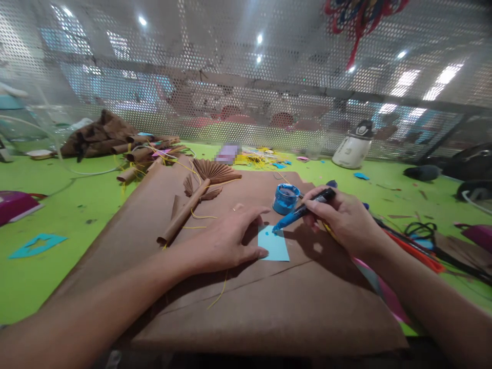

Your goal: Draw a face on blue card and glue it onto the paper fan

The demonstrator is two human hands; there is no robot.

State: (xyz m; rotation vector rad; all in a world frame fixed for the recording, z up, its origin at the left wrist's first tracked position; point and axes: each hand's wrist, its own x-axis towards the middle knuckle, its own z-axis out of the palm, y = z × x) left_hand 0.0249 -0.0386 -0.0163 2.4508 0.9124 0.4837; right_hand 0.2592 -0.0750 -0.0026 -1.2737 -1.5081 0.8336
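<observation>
My right hand (342, 218) is closed around a black pen-shaped tool (303, 209) whose lower half is coated in blue paint. Its tip touches a small light blue paper (277, 249), where a few darker blue dabs show. My left hand (234, 236) lies at the paper's left side, thumb and forefinger spread apart, the thumb tip on the paper's edge. Just beyond the paper stands an open jar of blue paint (285, 200), smeared with blue outside. Left of it lies a rolled brown paper tube (184, 215) with a pleated brown paper fan (212, 169) and yellow string.
Brown paper (246, 318) covers the green table (77, 205). More brown paper rolls (140, 154) lie at the back left. A white bottle (352, 148) stands at the back right; yellow string scraps (253, 159) lie behind. Right of my forearm is a red-orange tray (417, 251).
</observation>
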